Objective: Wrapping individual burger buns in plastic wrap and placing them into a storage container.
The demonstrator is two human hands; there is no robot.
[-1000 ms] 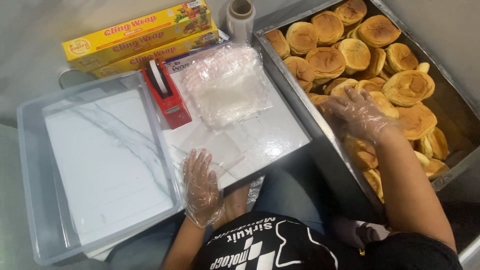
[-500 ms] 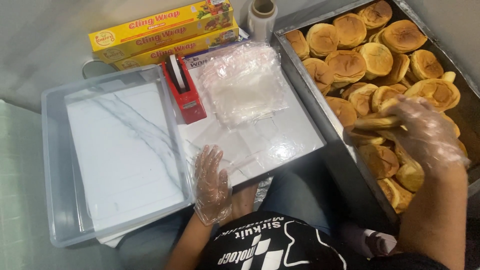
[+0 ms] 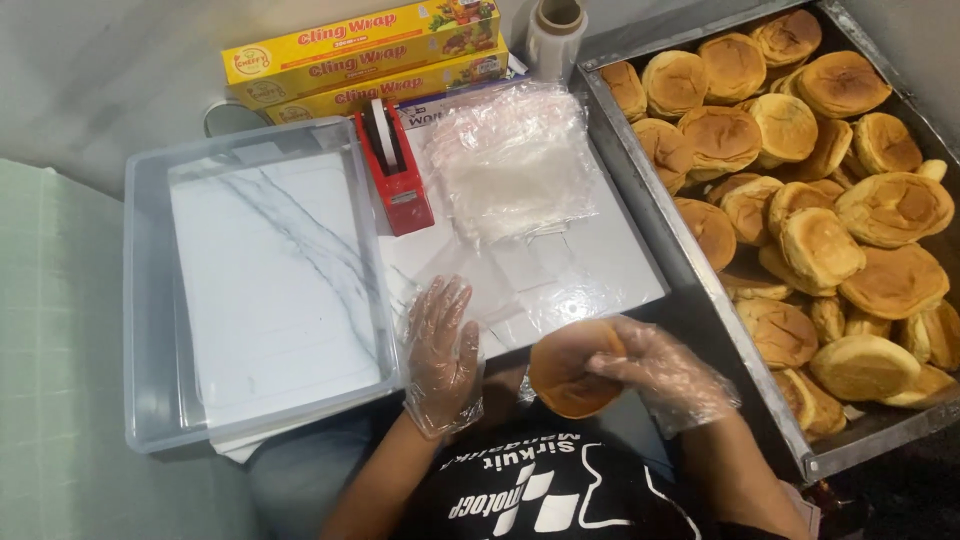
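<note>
White marble-patterned surface (image 3: 560,270) lies under everything. Left of it sits a clear shallow plastic tub (image 3: 150,300). At the surface's near edge my left hand (image 3: 440,350), gloved in thin plastic, rests flat with fingers spread, its grip apart on nothing. Just right, off that edge, my gloved right hand (image 3: 660,375) has its grip clamped on a round golden-brown bun (image 3: 565,375). Farther right stands a metal tray (image 3: 640,190) piled with buns.

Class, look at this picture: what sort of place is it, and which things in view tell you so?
Probably a small bakery or home food-packing spot. A big metal tray is heaped with buns, the right hand, in a plastic glove, holds a bun, and cling-film boxes and clear bags lie nearby.
</note>
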